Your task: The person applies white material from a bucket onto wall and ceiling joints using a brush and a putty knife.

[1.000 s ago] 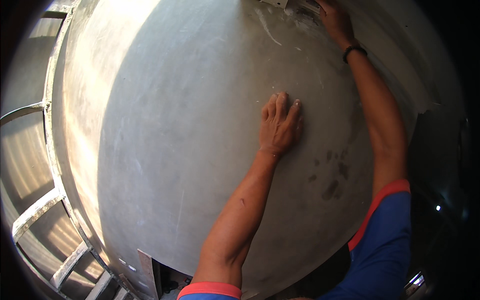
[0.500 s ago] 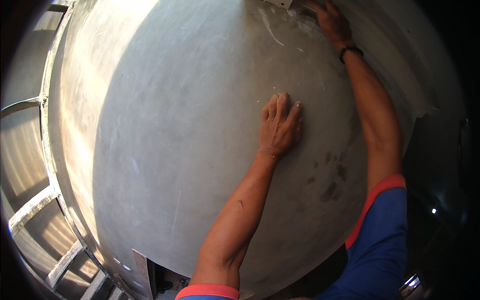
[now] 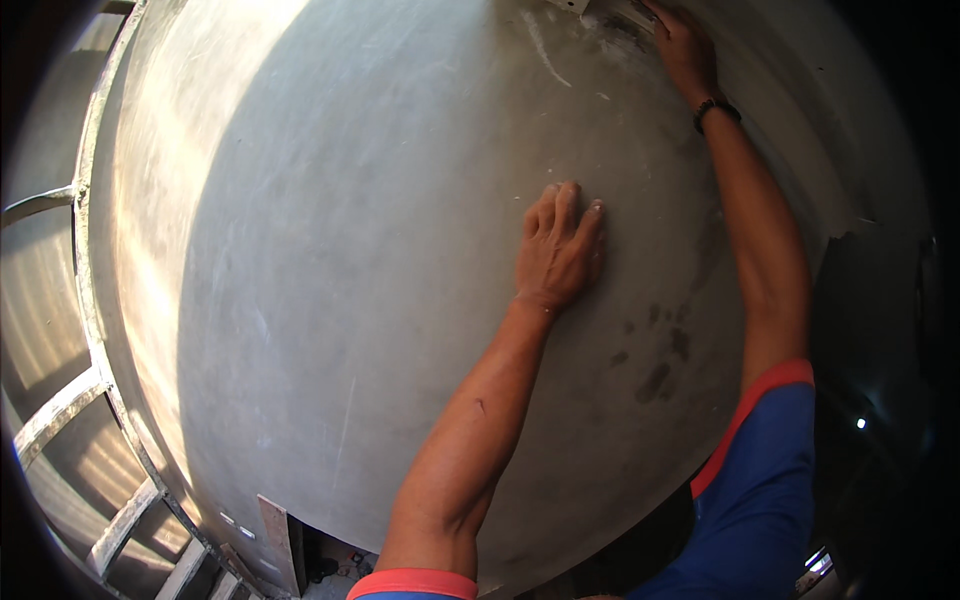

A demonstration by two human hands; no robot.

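My left hand [image 3: 560, 245] rests palm-down against a smooth grey plastered wall [image 3: 380, 250], fingers a little bent and holding nothing. Farther up, at the top right, my right hand [image 3: 685, 50] reaches to the same wall with a dark bracelet [image 3: 716, 112] at its wrist. Its fingers are closed on a thin flat tool [image 3: 640, 16], partly cut off by the picture's top edge, so its exact kind does not show. Beside the tool is a pale piece with small holes [image 3: 572, 4], and whitish scrape marks [image 3: 545, 50] run down below it.
A pale, stained ladder-like frame [image 3: 88, 290] stands along the left side. Dark damp spots [image 3: 668, 360] mark the wall right of my left forearm. Low at the left, a narrow board [image 3: 280, 540] stands beside a dark opening. The far right is in deep shadow.
My right hand has shifted slightly right and down along the wall, and more of the flat tool shows. My left hand stays in place on the wall.
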